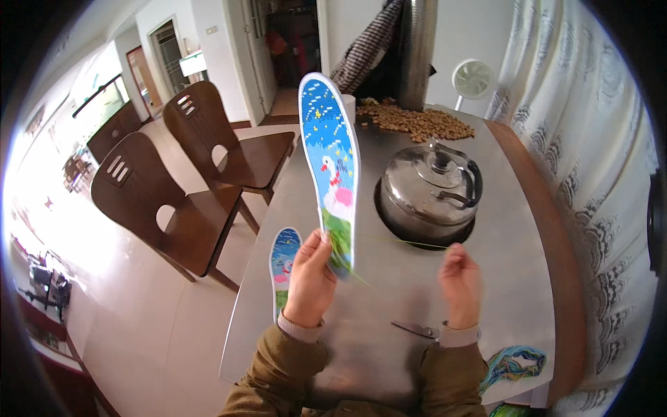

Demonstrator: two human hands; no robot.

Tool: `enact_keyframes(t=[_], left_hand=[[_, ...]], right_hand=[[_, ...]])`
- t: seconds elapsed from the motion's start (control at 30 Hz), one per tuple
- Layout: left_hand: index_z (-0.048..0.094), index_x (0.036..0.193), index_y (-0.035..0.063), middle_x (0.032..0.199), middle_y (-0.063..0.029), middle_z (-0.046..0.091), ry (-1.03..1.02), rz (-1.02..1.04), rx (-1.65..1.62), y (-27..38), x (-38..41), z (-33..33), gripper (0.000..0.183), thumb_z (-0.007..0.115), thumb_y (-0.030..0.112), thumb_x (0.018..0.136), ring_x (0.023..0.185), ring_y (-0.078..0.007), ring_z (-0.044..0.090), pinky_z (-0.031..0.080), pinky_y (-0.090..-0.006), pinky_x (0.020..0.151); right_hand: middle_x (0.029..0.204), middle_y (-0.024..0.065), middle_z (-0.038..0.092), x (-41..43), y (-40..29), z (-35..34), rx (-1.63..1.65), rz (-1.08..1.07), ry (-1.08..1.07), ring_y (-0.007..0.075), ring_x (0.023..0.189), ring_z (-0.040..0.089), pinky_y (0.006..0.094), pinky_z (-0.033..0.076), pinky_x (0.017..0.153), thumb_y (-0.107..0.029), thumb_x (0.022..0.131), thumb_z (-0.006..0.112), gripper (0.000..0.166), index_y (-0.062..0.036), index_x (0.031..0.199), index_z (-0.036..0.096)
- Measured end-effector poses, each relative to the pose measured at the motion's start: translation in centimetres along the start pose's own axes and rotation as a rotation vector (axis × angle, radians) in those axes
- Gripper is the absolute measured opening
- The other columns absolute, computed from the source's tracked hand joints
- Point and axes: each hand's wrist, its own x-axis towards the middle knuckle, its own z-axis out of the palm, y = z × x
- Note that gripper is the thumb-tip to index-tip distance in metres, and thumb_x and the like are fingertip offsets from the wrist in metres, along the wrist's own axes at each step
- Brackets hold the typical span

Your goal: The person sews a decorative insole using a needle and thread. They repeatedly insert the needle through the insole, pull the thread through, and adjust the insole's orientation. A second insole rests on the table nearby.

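Observation:
An embroidered insole [329,151], blue with a white swan and a green heel, stands upright in my left hand [311,286], which grips it near the heel along with some loose green thread [341,245]. My right hand [461,284] is off to the right, its fingertips pinched at the end of a taut green strand [424,243] that runs toward the insole. Whether a needle is in those fingers is too small to tell. A second, matching insole [285,255] lies on the table, partly covered by my left hand. Scissors [417,329] lie partly under my right wrist.
A metal kettle [430,193] sits in a round opening of the metal-topped table [375,318]. Behind it are a heap of peanuts [417,122] and a stovepipe [418,57]. Coloured thread skeins [516,365] lie at front right. Two wooden chairs [167,219] stand left.

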Motion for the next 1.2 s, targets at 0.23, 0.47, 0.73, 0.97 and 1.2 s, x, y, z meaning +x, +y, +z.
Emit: enact_keyframes(t=[0.23,0.47,0.73,0.97,1.2], left_hand=[[0.055,0.096,0.0024,0.084,0.0018,0.055,0.237,0.144,0.41,0.6,2.6,-5.0,0.019,0.051,0.02,0.089,0.077,-0.0056,0.049,0.039,-0.019,0.069],[0.049,0.094,0.0037,0.084,0.0028,0.051,0.232,0.162,0.451,-1.1,1.5,-2.0,0.017,0.052,0.019,0.089,0.076,-0.0032,0.045,0.036,-0.0169,0.068],[0.047,0.091,0.0015,0.08,-0.0015,0.052,0.15,0.274,0.752,-3.5,-0.9,1.5,0.015,0.053,0.014,0.087,0.073,-0.0066,0.046,0.039,-0.0202,0.065],[0.049,0.088,-0.0005,0.075,-0.0057,0.052,0.259,0.426,1.046,-3.3,-0.4,1.1,0.013,0.054,0.012,0.085,0.069,-0.0102,0.047,0.04,-0.0239,0.063],[0.049,0.088,0.0006,0.078,-0.0008,0.05,0.427,0.548,0.838,-0.4,2.1,-3.1,0.017,0.051,0.017,0.088,0.071,-0.0062,0.044,0.038,-0.0201,0.063]], right_hand=[[0.066,0.0028,0.041,0.9,-5.8,-1.6,-0.073,-0.355,0.134,0.0118,0.057,0.042,0.0213,0.041,0.049,-0.006,0.09,0.041,0.014,0.0,0.078,0.044],[0.063,-0.0045,0.036,-1.9,1.7,2.8,-0.782,-0.352,0.024,0.0045,0.054,0.034,0.0178,0.028,0.047,-0.017,0.087,0.051,0.013,-0.0046,0.088,0.049],[0.063,0.0017,0.043,-5.2,9.9,3.8,-1.84,-0.809,-0.356,0.0069,0.05,0.037,0.0214,0.029,0.044,-0.009,0.079,0.062,0.014,-0.0044,0.089,0.055],[0.063,-0.0015,0.045,-4.9,8.8,3.8,-1.391,-0.271,-0.4,0.0063,0.049,0.035,0.0201,0.026,0.042,-0.01,0.081,0.06,0.011,-0.0031,0.087,0.054],[0.057,-0.0062,0.03,-5.1,6.3,5.1,-0.887,0.241,-0.352,0.0035,0.047,0.02,0.0174,0.017,0.041,-0.021,0.087,0.053,0.02,-0.0011,0.089,0.052]])
